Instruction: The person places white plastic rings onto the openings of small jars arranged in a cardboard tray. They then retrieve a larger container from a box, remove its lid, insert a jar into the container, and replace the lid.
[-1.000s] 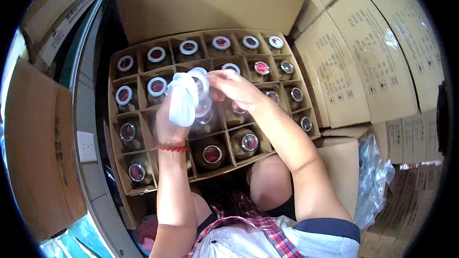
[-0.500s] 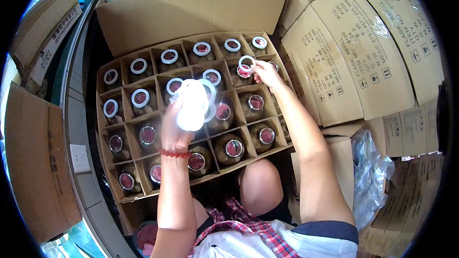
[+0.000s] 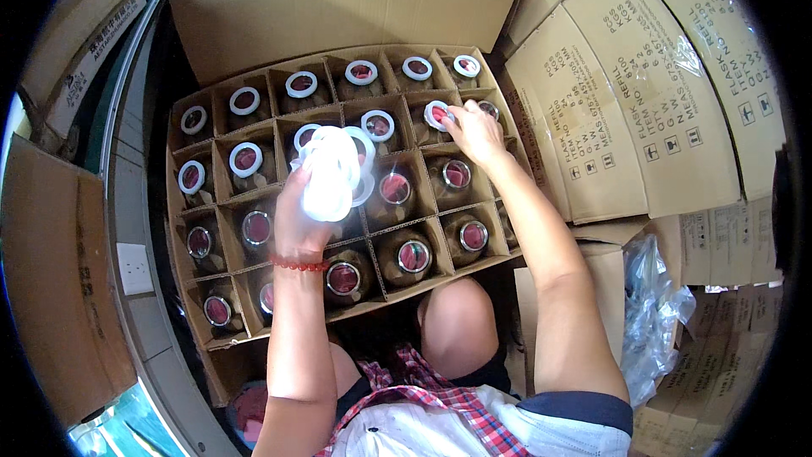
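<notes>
A divided cardboard box (image 3: 279, 334) holds glass flask refills in its compartments. Most flasks in the two far rows wear white plastic rings around their mouths; the nearer ones, such as this flask (image 3: 414, 256), show bare shiny rims. My left hand (image 3: 296, 211), with a red bead bracelet, is closed around a bunch of white rings (image 3: 331, 173) above the middle of the box. My right hand (image 3: 476, 131) pinches a single white ring (image 3: 438, 115) at the mouth of a flask in the second row from the back. Its fingertips are partly hidden.
Behind stands another box (image 3: 338, 13) of ringed flasks, its tall flap upright. Stacked cartons (image 3: 643, 93) line the right side. Crumpled clear plastic (image 3: 655, 313) lies at lower right. A wall socket (image 3: 134, 268) and loose cardboard (image 3: 63, 279) are on the left.
My right hand has brought the ring down onto the flask's mouth. My left hand has shifted slightly left with its bunch of rings. The view has tilted a little.
</notes>
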The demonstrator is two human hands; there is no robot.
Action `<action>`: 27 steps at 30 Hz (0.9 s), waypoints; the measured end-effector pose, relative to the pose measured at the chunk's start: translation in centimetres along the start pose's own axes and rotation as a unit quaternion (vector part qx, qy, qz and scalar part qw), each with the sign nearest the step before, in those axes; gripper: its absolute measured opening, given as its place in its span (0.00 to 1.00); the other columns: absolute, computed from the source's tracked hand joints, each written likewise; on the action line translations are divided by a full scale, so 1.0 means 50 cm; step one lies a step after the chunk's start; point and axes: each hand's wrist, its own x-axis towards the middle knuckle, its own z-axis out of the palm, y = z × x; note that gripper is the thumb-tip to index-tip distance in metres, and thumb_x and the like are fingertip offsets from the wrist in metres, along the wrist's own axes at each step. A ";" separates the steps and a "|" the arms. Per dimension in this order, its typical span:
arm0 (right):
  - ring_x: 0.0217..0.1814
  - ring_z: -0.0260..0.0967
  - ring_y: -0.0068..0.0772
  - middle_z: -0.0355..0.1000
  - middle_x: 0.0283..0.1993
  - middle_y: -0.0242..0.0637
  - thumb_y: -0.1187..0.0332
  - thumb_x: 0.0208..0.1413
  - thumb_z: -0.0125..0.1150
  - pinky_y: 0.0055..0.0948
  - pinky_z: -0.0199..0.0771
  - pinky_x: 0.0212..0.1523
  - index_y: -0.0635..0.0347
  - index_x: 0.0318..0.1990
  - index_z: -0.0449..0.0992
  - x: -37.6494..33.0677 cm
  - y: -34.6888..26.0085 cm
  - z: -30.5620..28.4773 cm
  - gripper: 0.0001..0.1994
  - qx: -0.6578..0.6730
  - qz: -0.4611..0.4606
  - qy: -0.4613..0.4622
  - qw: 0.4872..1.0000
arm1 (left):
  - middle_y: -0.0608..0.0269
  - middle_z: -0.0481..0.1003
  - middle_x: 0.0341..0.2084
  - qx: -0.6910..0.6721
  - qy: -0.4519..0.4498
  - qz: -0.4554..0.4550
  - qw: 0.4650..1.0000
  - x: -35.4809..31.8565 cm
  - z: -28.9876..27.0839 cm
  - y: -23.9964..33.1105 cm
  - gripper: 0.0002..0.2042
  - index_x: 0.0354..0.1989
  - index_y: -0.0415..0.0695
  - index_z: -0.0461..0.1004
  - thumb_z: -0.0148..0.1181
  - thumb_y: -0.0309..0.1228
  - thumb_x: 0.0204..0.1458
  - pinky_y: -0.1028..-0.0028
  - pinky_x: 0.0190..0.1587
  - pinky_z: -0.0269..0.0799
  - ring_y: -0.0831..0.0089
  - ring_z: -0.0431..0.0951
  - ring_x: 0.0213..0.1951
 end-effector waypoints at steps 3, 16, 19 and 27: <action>0.48 0.67 0.45 0.67 0.45 0.41 0.62 0.55 0.59 0.41 0.71 0.46 0.57 0.43 0.76 -0.007 -0.025 -0.015 0.12 -0.047 -0.063 0.004 0.997 | 0.48 0.69 0.54 -0.006 0.001 0.001 1.000 -0.002 0.000 0.002 0.22 0.57 0.39 0.63 0.50 0.38 0.58 0.55 0.37 0.82 0.44 0.69 0.54; 0.49 0.67 0.44 0.68 0.45 0.41 0.61 0.52 0.61 0.39 0.69 0.50 0.57 0.46 0.74 0.052 -0.010 -0.020 0.16 -0.027 -0.177 -0.070 0.981 | 0.48 0.71 0.51 -0.001 0.018 -0.011 1.000 -0.006 0.021 0.014 0.21 0.57 0.34 0.64 0.47 0.35 0.59 0.61 0.53 0.69 0.56 0.72 0.53; 0.49 0.67 0.44 0.68 0.44 0.41 0.59 0.52 0.62 0.39 0.69 0.50 0.57 0.46 0.75 0.049 -0.016 -0.017 0.16 -0.018 -0.172 -0.053 0.984 | 0.49 0.73 0.49 0.006 0.070 0.007 0.997 0.001 0.012 0.001 0.22 0.56 0.39 0.65 0.45 0.42 0.61 0.67 0.31 0.81 0.53 0.76 0.49; 0.53 0.66 0.43 0.69 0.51 0.38 0.64 0.48 0.65 0.37 0.69 0.53 0.56 0.35 0.77 0.025 0.034 -0.017 0.09 0.043 -0.196 -0.054 0.978 | 0.52 0.73 0.50 0.034 0.042 -0.018 0.998 0.010 0.016 -0.010 0.20 0.57 0.40 0.65 0.49 0.37 0.60 0.63 0.41 0.79 0.56 0.75 0.51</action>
